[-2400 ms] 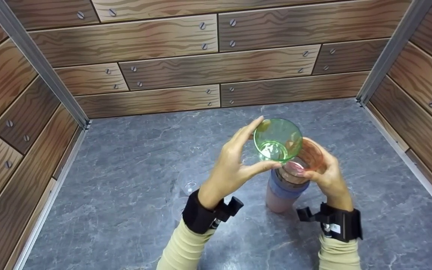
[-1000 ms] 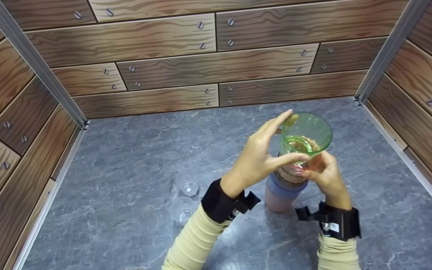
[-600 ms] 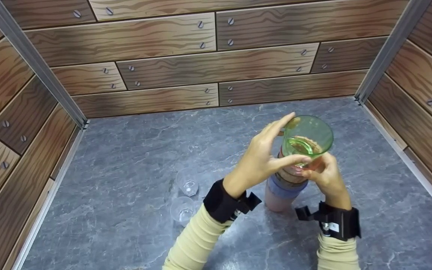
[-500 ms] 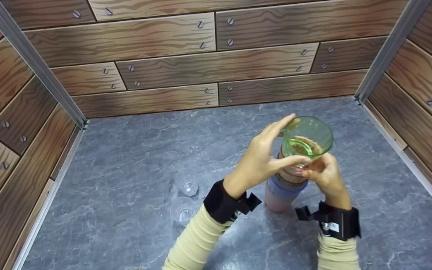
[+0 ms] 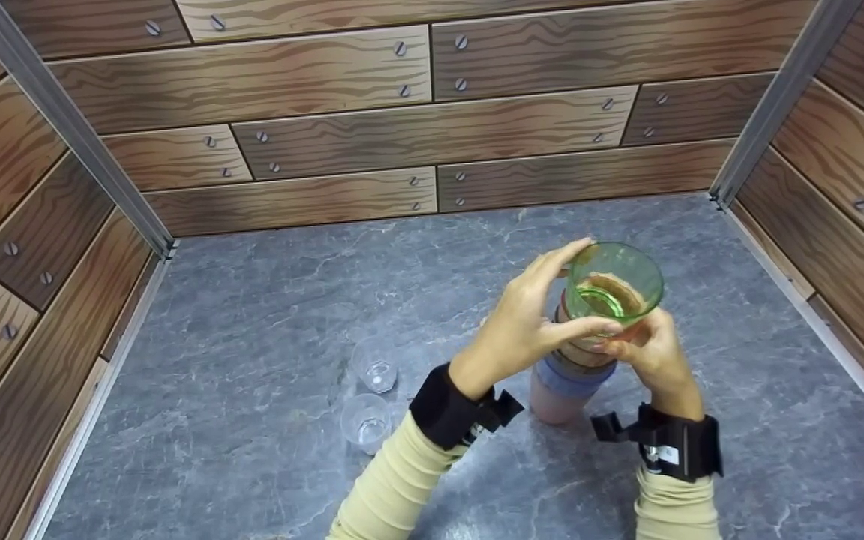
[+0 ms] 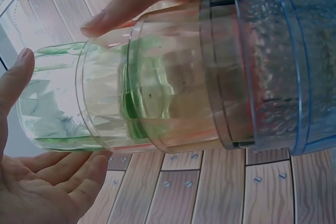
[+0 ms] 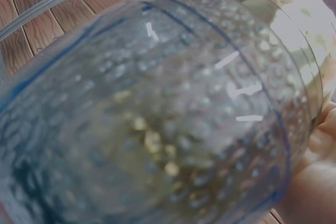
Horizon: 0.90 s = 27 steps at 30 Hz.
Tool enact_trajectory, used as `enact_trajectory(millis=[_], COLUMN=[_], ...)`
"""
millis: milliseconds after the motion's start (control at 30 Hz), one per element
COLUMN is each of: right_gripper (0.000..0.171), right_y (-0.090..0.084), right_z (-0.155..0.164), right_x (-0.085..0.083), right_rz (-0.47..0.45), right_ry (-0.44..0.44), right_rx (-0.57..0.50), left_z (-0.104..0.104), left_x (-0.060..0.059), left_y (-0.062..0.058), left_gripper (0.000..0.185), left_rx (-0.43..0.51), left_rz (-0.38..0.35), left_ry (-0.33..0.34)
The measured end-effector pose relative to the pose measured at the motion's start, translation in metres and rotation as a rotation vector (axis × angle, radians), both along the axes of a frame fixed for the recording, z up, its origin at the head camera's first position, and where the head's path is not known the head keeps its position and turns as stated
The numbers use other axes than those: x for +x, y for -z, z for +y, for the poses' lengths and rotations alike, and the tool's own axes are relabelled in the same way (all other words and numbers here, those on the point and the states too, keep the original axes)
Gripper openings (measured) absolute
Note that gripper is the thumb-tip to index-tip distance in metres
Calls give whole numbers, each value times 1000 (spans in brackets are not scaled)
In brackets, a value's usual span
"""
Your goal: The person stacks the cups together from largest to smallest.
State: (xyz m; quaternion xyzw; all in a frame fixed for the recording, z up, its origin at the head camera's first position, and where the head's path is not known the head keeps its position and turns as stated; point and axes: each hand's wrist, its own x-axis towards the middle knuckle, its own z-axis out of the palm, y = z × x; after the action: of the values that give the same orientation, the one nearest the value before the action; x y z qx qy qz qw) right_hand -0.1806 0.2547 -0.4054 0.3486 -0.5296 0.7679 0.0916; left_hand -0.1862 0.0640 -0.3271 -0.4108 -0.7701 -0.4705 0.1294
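A clear green cup (image 5: pixel 613 281) sits partly inside the orange-tinted top cup (image 5: pixel 631 330) of an upright stack of cups (image 5: pixel 563 390) on the grey table. My left hand (image 5: pixel 598 286) pinches the green cup between index finger and thumb near its rim. My right hand (image 5: pixel 646 352) grips the top of the stack from the right. In the left wrist view the green cup (image 6: pixel 52 108) is nested in the top cup (image 6: pixel 168 93), above a blue textured cup (image 6: pixel 294 66). The right wrist view is filled by the blue cup (image 7: pixel 147 119).
Two small clear glasses (image 5: pixel 376 367) (image 5: pixel 366 424) stand on the grey marbled table (image 5: pixel 252 315) left of my left forearm. Wood-panel walls (image 5: pixel 402 127) close in the table at the back and on both sides.
My left hand carried the green cup to the right over the stack and lowered it into the top cup. The right hand kept its hold on the stack.
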Motion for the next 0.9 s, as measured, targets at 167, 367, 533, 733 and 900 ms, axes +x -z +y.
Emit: enact_trajectory(millis=[167,367,533,733,900], right_gripper=[57,57,57,55,55], right_y=[1,1,1,0,0], right_z=[0,-1,-1,-1,-2], right_x=[1,-2,-1,-1,-1], right_rz=[-2,76,49,43,48], right_ry=[20,56,54,52,56], right_rx=[17,40,27,17,15], left_z=[1,2,3,4,4], left_x=[-1,-1,-1,-2,-2], left_y=[3,8,10,14,16], left_gripper=[80,80,80,79,80], left_rx=[-13,-16,-28,-30,-30], left_rz=[-7,-26,-28,-46,-61], left_ry=[1,2,-9,-14,-14])
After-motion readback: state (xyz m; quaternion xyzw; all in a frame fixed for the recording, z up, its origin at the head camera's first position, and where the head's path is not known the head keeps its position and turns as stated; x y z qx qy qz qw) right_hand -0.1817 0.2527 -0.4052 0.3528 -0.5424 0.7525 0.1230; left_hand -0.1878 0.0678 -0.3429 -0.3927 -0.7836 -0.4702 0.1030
